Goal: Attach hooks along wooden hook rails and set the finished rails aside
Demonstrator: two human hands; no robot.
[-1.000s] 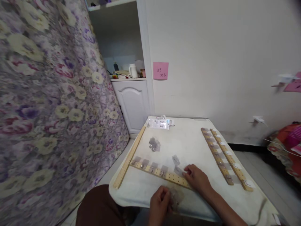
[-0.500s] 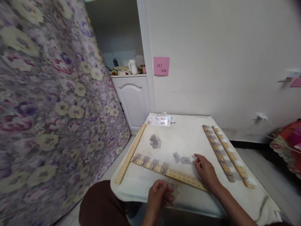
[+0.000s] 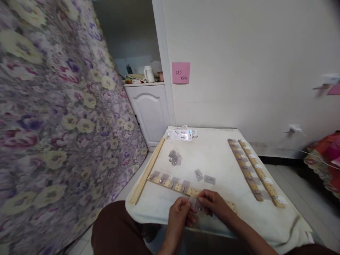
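My left hand (image 3: 178, 215) is closed on the left edge of a clear adhesive hook (image 3: 195, 202), a transparent square pad with a small metal piece. Its right edge is pinched by the fingers of my right hand (image 3: 215, 205). Both hands are at the near side of a perforated wooden strip (image 3: 166, 183), partly covering it. Several clear pads with metal hooks (image 3: 172, 184) sit along that strip's left part. Beyond my hands, two loose clear hooks (image 3: 209, 179) lie on the cloth, and a small pile of hooks (image 3: 174, 158) lies farther left.
Another wooden strip (image 3: 147, 170) runs along the table's left side. Two strips bearing hooks, a darker one (image 3: 245, 170) and a lighter one (image 3: 261, 173), lie at the right. Clear packaging (image 3: 179, 135) is at the back of the cloth-covered table (image 3: 209, 148).
My right hand has moved left and toward me, from beside the loose hooks to the hook in my left hand, and now grips it too. The left hand stays nearly in place.
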